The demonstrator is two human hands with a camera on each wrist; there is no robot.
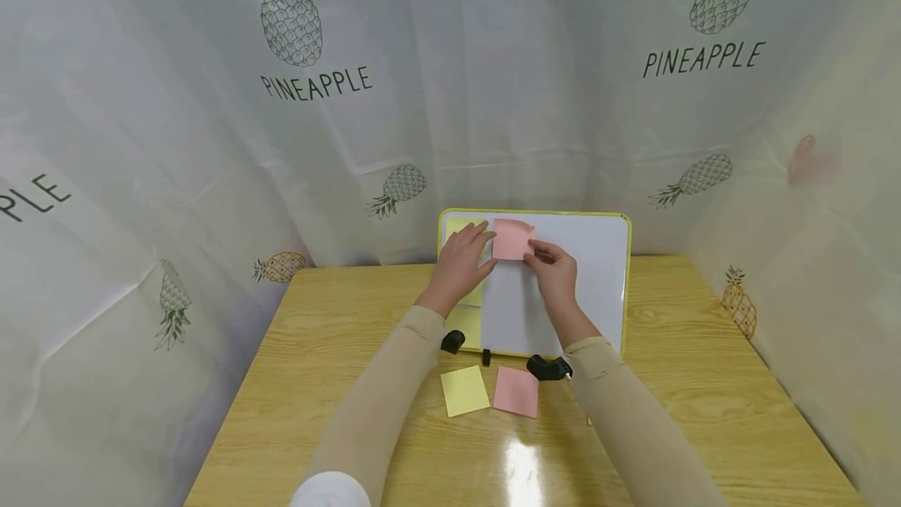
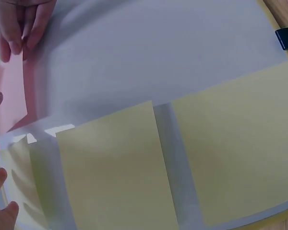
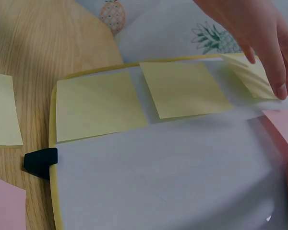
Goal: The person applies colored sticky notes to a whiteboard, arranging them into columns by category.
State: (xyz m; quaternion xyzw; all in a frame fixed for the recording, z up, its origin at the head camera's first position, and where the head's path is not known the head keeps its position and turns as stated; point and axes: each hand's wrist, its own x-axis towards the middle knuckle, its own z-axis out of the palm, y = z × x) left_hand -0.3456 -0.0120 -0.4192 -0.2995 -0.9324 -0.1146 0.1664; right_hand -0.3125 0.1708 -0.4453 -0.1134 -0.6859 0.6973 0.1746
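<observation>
A pink sticky note [image 1: 512, 239] is at the upper part of a yellow-rimmed whiteboard [image 1: 594, 288]. My right hand [image 1: 554, 268] pinches its lower right edge between thumb and fingers; in the left wrist view the note [image 2: 12, 96] bends away from the board near those fingertips. Along the note's left side is my left hand [image 1: 461, 263], fingers spread, fingertips right at the note's edge. Three yellow sticky notes line the board's left side, including a lower one [image 2: 240, 143], a middle one [image 2: 115, 167] and an upper one [image 3: 252, 79] partly behind my left hand.
On the wooden table [image 1: 338, 327], a yellow sticky note [image 1: 464, 391] and a pink sticky note [image 1: 516, 392] lie in front of the board. A black clip [image 3: 41, 163] grips the board's near edge. Pineapple-print curtain [image 1: 493, 100] hangs behind and at both sides.
</observation>
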